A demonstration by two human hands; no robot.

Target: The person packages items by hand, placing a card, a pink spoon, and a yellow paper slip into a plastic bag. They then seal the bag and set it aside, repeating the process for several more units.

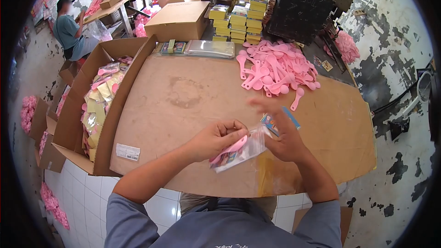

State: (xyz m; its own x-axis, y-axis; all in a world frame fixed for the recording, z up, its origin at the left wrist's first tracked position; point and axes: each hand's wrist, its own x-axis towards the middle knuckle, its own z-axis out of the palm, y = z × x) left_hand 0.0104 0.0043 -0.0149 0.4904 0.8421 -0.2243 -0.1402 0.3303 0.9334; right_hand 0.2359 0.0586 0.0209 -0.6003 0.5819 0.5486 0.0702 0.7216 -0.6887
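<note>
My left hand (222, 140) is closed on a clear plastic bag (250, 149) that holds a pink spoon (235, 147) and a printed card. At the bag's open end is my right hand (281, 131), its fingers spread and slightly blurred; the thumb lies near the plastic. Partly behind the right hand, a blue printed card (291, 118) rests on the cardboard-covered table (183, 110). A heap of pink spoons (275, 66) lies beyond it, with one single spoon (297, 98) at its near edge.
An open carton (120, 124) of filled bags stands at the left. Along the back are a closed box (177, 18), clear bags (210, 49), stacked card bundles (239, 20) and a black machine panel (301, 9). Another person (69, 30) sits at the far left.
</note>
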